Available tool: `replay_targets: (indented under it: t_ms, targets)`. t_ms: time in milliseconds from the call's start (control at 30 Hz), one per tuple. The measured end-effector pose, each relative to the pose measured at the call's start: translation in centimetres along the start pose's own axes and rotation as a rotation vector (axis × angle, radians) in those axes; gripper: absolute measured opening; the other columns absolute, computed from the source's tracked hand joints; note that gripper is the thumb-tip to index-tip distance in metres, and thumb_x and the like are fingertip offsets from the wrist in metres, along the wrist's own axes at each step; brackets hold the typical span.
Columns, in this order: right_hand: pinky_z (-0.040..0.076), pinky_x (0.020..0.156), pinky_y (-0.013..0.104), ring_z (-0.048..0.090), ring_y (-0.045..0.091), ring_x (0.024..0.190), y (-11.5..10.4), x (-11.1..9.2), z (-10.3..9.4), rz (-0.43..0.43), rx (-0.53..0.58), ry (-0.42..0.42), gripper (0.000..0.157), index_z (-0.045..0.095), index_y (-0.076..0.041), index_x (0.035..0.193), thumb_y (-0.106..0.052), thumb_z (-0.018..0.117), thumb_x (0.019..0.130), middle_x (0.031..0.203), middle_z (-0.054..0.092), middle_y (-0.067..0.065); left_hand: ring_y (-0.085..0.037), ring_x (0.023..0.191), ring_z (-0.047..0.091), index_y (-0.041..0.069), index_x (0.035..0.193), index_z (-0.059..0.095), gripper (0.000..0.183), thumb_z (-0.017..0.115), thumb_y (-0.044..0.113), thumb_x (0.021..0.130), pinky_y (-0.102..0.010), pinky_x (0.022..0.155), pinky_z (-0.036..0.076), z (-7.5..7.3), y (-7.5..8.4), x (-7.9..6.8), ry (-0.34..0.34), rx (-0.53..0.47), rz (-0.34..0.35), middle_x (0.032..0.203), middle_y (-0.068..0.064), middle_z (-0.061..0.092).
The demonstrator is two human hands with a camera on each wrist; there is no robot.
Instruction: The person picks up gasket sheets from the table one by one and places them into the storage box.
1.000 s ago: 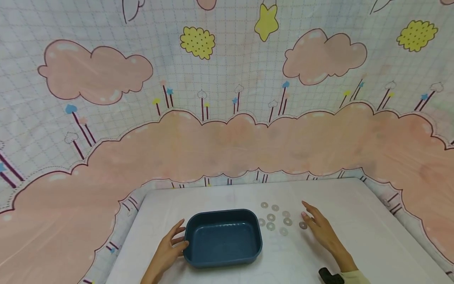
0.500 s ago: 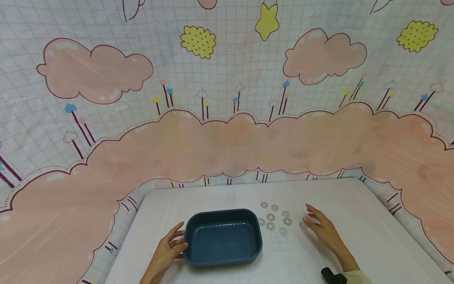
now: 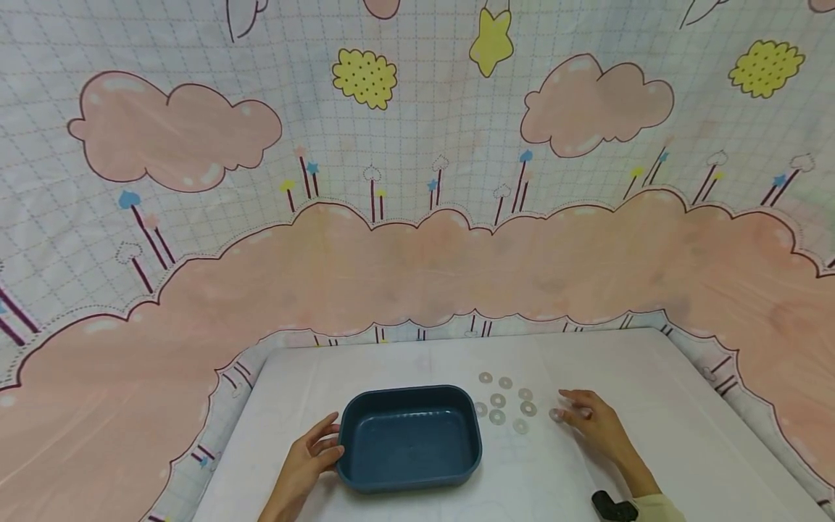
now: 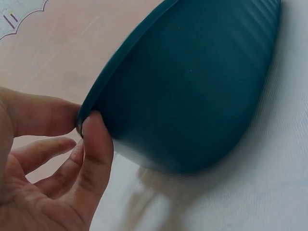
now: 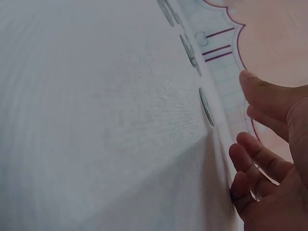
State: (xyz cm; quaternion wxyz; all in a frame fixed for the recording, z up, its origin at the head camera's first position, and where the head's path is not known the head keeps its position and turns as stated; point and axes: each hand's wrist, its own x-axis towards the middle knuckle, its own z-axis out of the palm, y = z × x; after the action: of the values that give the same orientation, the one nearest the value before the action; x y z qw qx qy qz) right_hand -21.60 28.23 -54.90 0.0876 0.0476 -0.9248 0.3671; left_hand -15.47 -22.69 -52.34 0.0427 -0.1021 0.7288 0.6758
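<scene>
A dark blue rectangular plastic tub [image 3: 409, 484] stands on the white table in the head view. My left hand [image 3: 301, 458] is at its left side; in the left wrist view, thumb [image 4: 96, 144] and forefinger pinch the tub's rim. A lone grey metal washer [image 3: 555, 415] lies right of the other washers. Over it hovers my right hand [image 3: 603, 429], thumb and fingertips close to it in the head view. In the right wrist view the washer [image 5: 206, 107] lies flat on the table, apart from the loosely bent fingers, with nothing between them.
Several more flat washers [image 3: 498, 400] lie scattered between the tub and my right hand. The white tabletop [image 3: 391, 362] ends at a cloth backdrop [image 3: 417, 268] printed with clouds. A black wrist device [image 3: 613, 507] sits by the right sleeve.
My right hand first draws back slightly, then its forefinger comes down toward the lone washer. The left hand stays at the tub's edge, its fingers shifting slightly. Tub and washers keep their places.
</scene>
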Motion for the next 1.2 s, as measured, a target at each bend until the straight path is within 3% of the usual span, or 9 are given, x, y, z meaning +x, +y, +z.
replay_targets:
  t_ms: [133,333,833,1067,1200]
  targets:
    - [0.049,0.079,0.034,0.059,0.024,0.101,0.3,0.2,0.2,0.03,-0.032,-0.026,0.037,0.07,-0.01,0.121,-0.026,0.073,0.088,0.122,0.063,0.014,-0.016,0.102,0.061,0.002,0.146,0.044,0.064,0.064,-0.005,0.085,-0.031,0.07,0.056,0.0,-0.1,0.0,0.015,-0.011,-0.015,0.132,-0.017,0.052]
    - [0.046,0.08,0.035,0.057,0.025,0.101,0.5,0.2,0.4,0.071,-0.025,-0.067,0.035,0.073,-0.008,0.116,-0.025,0.075,0.085,0.117,0.062,0.013,-0.016,0.1,0.061,0.002,0.145,0.045,0.064,0.065,-0.005,0.085,-0.031,0.07,0.056,0.1,0.0,0.0,0.021,-0.008,-0.019,0.132,-0.017,0.052]
    - [0.045,0.079,0.034,0.056,0.022,0.094,1.0,0.5,0.8,0.017,-0.075,-0.072,0.028,0.076,-0.006,0.105,-0.016,0.079,0.08,0.101,0.06,0.008,-0.016,0.1,0.062,-0.001,0.143,0.047,0.058,0.064,-0.003,0.087,-0.031,0.072,0.056,0.1,0.0,-0.2,0.001,-0.018,-0.023,0.13,-0.018,0.055]
    - [0.049,0.087,0.045,0.061,0.028,0.098,0.4,0.4,0.9,0.012,-0.073,-0.05,0.025,0.072,-0.006,0.102,-0.013,0.079,0.079,0.103,0.063,0.009,-0.015,0.099,0.063,-0.001,0.143,0.047,0.059,0.064,-0.003,0.087,-0.031,0.071,0.056,0.0,-0.1,0.0,0.004,-0.04,-0.029,0.129,-0.017,0.056]
    - [0.049,0.085,0.039,0.06,0.022,0.092,0.0,0.3,0.9,0.019,-0.056,-0.048,0.024,0.069,-0.008,0.102,-0.01,0.078,0.08,0.097,0.066,0.005,-0.015,0.099,0.062,0.0,0.143,0.048,0.059,0.064,-0.003,0.087,-0.031,0.071,0.056,0.1,-0.1,0.1,0.005,-0.048,-0.033,0.129,-0.016,0.056]
